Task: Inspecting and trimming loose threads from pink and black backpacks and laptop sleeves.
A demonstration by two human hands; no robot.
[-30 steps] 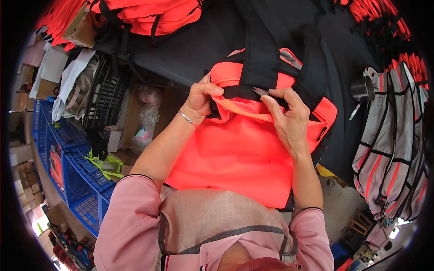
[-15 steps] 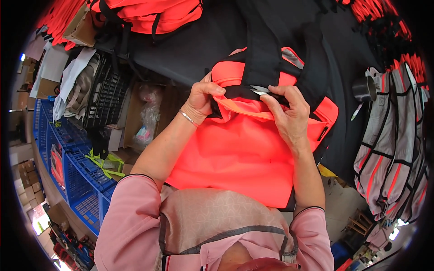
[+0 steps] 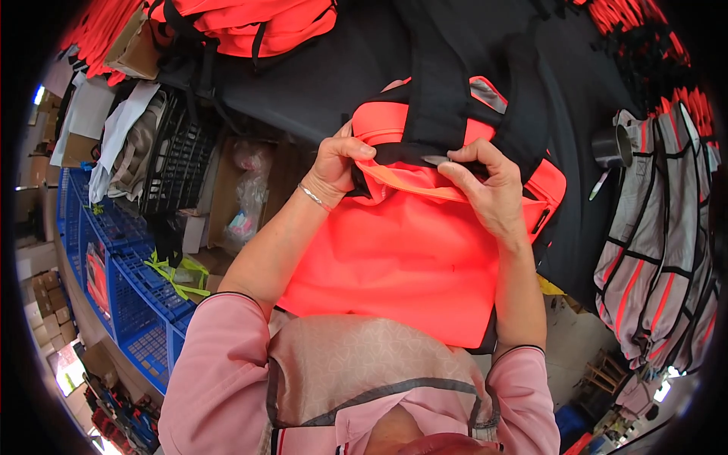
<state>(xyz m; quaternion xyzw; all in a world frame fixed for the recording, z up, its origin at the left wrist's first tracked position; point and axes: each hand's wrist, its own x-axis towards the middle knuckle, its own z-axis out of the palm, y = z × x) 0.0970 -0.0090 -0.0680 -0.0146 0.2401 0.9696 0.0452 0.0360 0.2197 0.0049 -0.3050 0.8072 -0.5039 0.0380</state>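
Note:
A bright coral-red bag (image 3: pixel 394 262) with black straps lies in front of me, its lower part against my apron. My left hand (image 3: pixel 339 165) is closed on the bag's edge, thumb on the fabric at the left end of the orange zipper (image 3: pixel 402 184). In the fingers of my right hand (image 3: pixel 491 186) is a pair of thread snips (image 3: pixel 434 160). Its pointed metal tip lies along the black band above the zipper, blades together; the handles are hidden in my palm. A grey lining shows at the bag's far corners.
Another coral bag (image 3: pixel 265 26) lies at the far left of the black-covered table (image 3: pixel 326 83). Grey bags with black trim (image 3: pixel 652 243) hang at the right beside a metal cup (image 3: pixel 611 146). A black crate (image 3: pixel 178 152) and blue plastic crates (image 3: pixel 136 303) stand on the left.
The snips' blades, apart half a second ago, have come together. My right hand has shifted slightly to the right; my left hand keeps its hold on the bag's edge.

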